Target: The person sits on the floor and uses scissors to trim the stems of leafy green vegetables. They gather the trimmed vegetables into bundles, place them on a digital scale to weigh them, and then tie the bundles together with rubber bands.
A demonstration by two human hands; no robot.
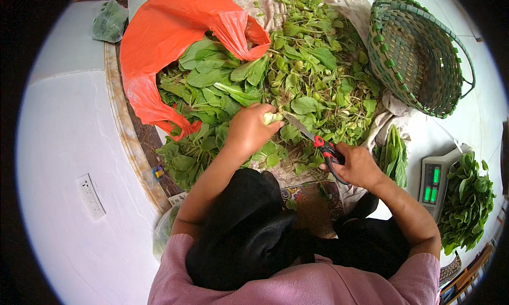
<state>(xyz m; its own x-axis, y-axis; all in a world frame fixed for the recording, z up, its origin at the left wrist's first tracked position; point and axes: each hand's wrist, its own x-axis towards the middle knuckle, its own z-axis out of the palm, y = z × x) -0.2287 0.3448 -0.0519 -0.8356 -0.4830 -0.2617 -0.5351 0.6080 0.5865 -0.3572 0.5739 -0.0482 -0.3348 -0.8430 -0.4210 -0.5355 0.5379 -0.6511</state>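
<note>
My left hand (251, 126) grips a leafy green by its pale stem base (272, 117); its leaves are mostly hidden behind the hand and forearm. In my right hand (358, 164) is a pair of scissors (323, 146) with black and red handles. The blades point up and left, with their tip at the root end of the stem. Beneath and beyond both hands spreads a pile of loose leaves and trimmings (318, 82) on a cloth. Left of it, more whole greens (210, 70) spill from a red plastic bag (171, 34).
A green woven basket (421, 62) with a handle stands at the upper right. Below it is a digital scale (431, 185) with a lit display, greens (467, 201) heaped on it. A small bunch (393, 158) lies near my right wrist. A wall with a power outlet (90, 196) borders the left.
</note>
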